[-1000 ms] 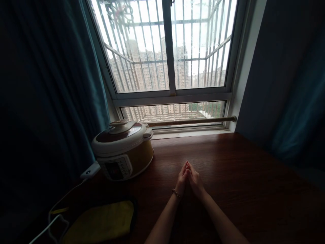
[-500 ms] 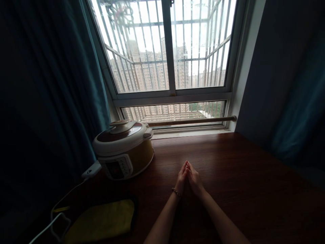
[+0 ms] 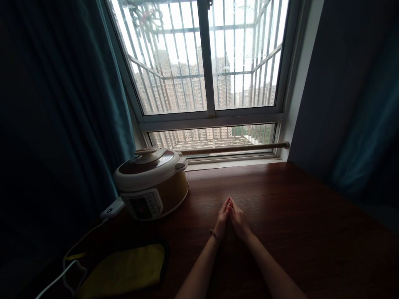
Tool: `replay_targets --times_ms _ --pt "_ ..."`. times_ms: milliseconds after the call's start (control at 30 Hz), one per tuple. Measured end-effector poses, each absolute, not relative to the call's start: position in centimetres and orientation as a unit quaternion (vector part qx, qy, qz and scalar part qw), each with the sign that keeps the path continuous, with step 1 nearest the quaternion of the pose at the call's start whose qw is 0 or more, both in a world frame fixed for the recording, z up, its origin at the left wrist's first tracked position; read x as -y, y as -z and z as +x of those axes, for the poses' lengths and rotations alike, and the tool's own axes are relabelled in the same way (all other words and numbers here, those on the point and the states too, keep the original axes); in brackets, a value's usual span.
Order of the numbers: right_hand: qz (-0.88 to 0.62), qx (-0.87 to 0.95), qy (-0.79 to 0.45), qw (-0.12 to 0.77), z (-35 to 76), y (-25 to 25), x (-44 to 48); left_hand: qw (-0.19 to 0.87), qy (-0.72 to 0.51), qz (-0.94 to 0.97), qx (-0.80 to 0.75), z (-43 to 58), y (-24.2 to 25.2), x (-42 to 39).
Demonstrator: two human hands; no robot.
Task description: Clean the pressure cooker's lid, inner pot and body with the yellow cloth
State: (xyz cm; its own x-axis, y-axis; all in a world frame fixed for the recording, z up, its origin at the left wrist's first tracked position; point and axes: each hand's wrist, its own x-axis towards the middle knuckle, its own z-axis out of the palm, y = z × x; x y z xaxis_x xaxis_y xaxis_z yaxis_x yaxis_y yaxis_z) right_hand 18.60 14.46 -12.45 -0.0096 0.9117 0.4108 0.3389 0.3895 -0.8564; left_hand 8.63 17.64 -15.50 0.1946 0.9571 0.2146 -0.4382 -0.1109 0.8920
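My left hand (image 3: 222,216) and my right hand (image 3: 238,218) meet at the fingertips over the dark reddish-brown wooden tabletop (image 3: 262,191). Their fingers are stretched out straight, palms facing each other, with a narrow gap between the heels of the hands. I see nothing held in either hand. A beaded bracelet (image 3: 215,235) circles my left wrist. To the left of the hands stands a white and gold electric cooker (image 3: 171,189) with its lid on.
A yellow cloth-like piece with a dark edge (image 3: 127,268) lies at the front left. Behind it are a white power strip (image 3: 112,208) and a white cable (image 3: 59,279). A barred window (image 3: 212,120) rises behind the table, with a blue curtain (image 3: 118,104) on its left.
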Motion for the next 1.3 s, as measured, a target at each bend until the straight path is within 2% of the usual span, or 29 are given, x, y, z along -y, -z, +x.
replay_targets --times_ms 1300 --pt "-0.496 0.66 -0.27 0.495 18.61 12.39 -14.52 0.615 -0.568 0.466 -0.287 8.56 15.87 -17.96"
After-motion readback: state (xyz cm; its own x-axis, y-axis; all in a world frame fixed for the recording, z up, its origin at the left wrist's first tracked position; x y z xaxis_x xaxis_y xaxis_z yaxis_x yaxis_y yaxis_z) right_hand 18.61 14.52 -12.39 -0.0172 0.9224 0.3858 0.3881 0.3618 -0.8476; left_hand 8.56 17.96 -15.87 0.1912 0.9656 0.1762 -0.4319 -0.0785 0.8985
